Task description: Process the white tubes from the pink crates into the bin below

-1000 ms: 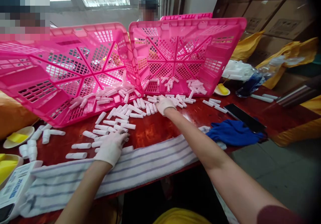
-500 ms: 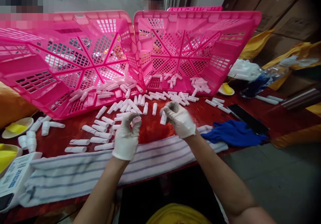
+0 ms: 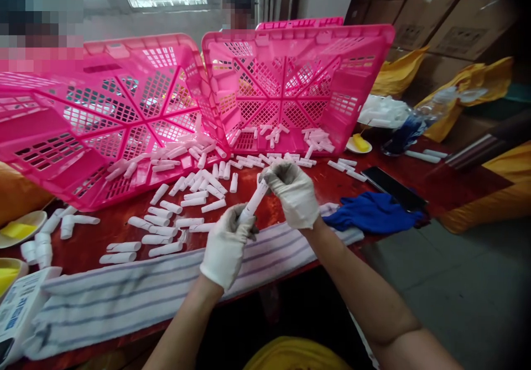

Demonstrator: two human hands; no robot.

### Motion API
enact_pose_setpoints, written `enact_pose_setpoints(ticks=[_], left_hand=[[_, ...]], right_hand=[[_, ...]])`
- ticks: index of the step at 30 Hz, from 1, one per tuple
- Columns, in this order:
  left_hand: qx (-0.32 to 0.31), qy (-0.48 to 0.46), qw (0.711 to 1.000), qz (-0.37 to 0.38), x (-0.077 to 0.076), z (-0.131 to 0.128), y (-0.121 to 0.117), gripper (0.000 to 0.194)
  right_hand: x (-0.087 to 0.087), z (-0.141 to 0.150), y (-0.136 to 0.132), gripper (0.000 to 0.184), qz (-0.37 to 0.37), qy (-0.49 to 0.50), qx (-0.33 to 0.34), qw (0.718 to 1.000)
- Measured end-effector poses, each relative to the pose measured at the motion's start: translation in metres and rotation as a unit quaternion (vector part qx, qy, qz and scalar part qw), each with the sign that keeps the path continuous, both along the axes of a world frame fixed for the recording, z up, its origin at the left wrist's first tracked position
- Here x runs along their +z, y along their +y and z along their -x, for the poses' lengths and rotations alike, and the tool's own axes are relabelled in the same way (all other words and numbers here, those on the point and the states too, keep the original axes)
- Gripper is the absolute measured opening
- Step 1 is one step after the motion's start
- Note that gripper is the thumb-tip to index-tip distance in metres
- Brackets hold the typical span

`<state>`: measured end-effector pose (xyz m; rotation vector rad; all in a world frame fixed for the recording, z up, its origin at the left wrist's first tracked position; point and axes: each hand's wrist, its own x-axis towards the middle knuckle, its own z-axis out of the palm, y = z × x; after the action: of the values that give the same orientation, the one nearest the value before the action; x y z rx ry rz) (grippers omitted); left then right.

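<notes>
My left hand (image 3: 227, 240), in a white glove, is closed around the lower end of a white tube (image 3: 255, 197). At the tube's upper end, the gloved fingers of my right hand (image 3: 293, 190) are pinched on it. The tube tilts up to the right between both hands, above the red table (image 3: 269, 215). Many similar white rolled tubes (image 3: 159, 220) lie to the left of my left hand, some in rows. More tubes (image 3: 319, 139) sit in and before the pink baskets beyond my hands.
Two pink baskets (image 3: 282, 98) stand on their sides at the back. A striped towel (image 3: 136, 292) runs along the front edge. To the right lie a blue cloth (image 3: 375, 213), a phone (image 3: 394, 188) and a bottle (image 3: 409, 129). People sit behind the baskets.
My hands have come together; earlier they were apart, each with a white piece. My left hand moved right and now grips the tube's lower end. The view has shifted slightly.
</notes>
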<state>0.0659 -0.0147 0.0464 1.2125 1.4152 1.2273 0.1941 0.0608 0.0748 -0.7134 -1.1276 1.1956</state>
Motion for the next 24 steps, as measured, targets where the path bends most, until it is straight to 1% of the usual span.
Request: enact_pose_setpoints(ticks=[2, 3, 5, 7, 8, 9, 10, 11, 12, 13, 14, 15, 16, 17, 19, 21, 22, 23, 24], left_hand=[[-0.010, 0.033, 0.999, 0.008, 0.000, -0.001, -0.006, 0.033], [0.005, 0.070, 0.997, -0.007, -0.001, -0.001, -0.009, 0.032], [0.064, 0.166, 0.981, -0.079, -0.004, -0.001, -0.013, 0.030], [0.117, 0.251, 0.948, -0.156, -0.008, -0.002, -0.015, 0.029], [0.130, 0.272, 0.936, -0.179, -0.010, -0.003, -0.015, 0.028], [0.137, 0.278, 0.932, -0.189, -0.011, -0.005, -0.015, 0.028], [0.140, 0.265, 0.936, -0.182, -0.010, -0.006, -0.015, 0.028], [0.137, 0.232, 0.950, -0.159, -0.009, -0.008, -0.014, 0.029], [0.120, 0.176, 0.970, -0.120, -0.006, -0.008, -0.014, 0.029], [0.085, 0.097, 0.989, -0.069, -0.002, -0.009, -0.014, 0.029], [0.034, 0.003, 0.999, -0.014, 0.003, -0.008, -0.013, 0.029], [-0.025, -0.095, 0.994, 0.041, 0.007, -0.006, -0.013, 0.029], [-0.085, -0.184, 0.975, 0.088, 0.011, -0.003, -0.012, 0.030], [-0.132, -0.256, 0.950, 0.123, 0.015, 0.001, -0.012, 0.031], [-0.193, -0.351, 0.900, 0.173, 0.017, 0.009, -0.012, 0.031], [-0.238, -0.414, 0.850, 0.223, 0.016, 0.017, -0.012, 0.032], [-0.260, -0.437, 0.826, 0.245, 0.014, 0.018, -0.012, 0.033], [-0.279, -0.447, 0.809, 0.260, 0.013, 0.019, -0.012, 0.035], [-0.286, -0.440, 0.810, 0.260, 0.011, 0.017, -0.012, 0.036]], right_hand=[[0.000, -0.006, -0.002, 0.025, 0.018, -0.031, 0.019, 0.999], [0.001, -0.008, -0.003, 0.026, 0.026, -0.047, 0.026, 0.998], [0.005, -0.012, -0.007, 0.028, 0.048, -0.074, 0.027, 0.996], [0.010, -0.013, -0.012, 0.031, 0.071, -0.088, 0.002, 0.994], [0.012, -0.012, -0.015, 0.031, 0.079, -0.098, -0.013, 0.992], [0.014, -0.010, -0.018, 0.032, 0.081, -0.111, -0.031, 0.990], [0.014, -0.008, -0.021, 0.032, 0.080, -0.126, -0.050, 0.988], [0.014, -0.006, -0.023, 0.032, 0.077, -0.138, -0.069, 0.985], [0.013, -0.004, -0.025, 0.032, 0.076, -0.145, -0.079, 0.983], [0.011, -0.003, -0.027, 0.031, 0.076, -0.146, -0.076, 0.983], [0.009, -0.002, -0.028, 0.031, 0.078, -0.141, -0.059, 0.985], [0.006, -0.002, -0.028, 0.030, 0.078, -0.131, -0.030, 0.988], [0.004, -0.004, -0.027, 0.028, 0.071, -0.122, 0.007, 0.990], [0.003, -0.006, -0.026, 0.027, 0.054, -0.117, 0.041, 0.991], [0.001, -0.013, -0.023, 0.021, -0.002, -0.123, 0.090, 0.988], [0.000, -0.021, -0.019, 0.017, -0.057, -0.127, 0.127, 0.982], [0.000, -0.025, -0.017, 0.017, -0.072, -0.122, 0.149, 0.979], [-0.001, -0.027, -0.016, 0.017, -0.079, -0.112, 0.168, 0.976], [-0.003, -0.029, -0.015, 0.016, -0.079, -0.104, 0.182, 0.975]])
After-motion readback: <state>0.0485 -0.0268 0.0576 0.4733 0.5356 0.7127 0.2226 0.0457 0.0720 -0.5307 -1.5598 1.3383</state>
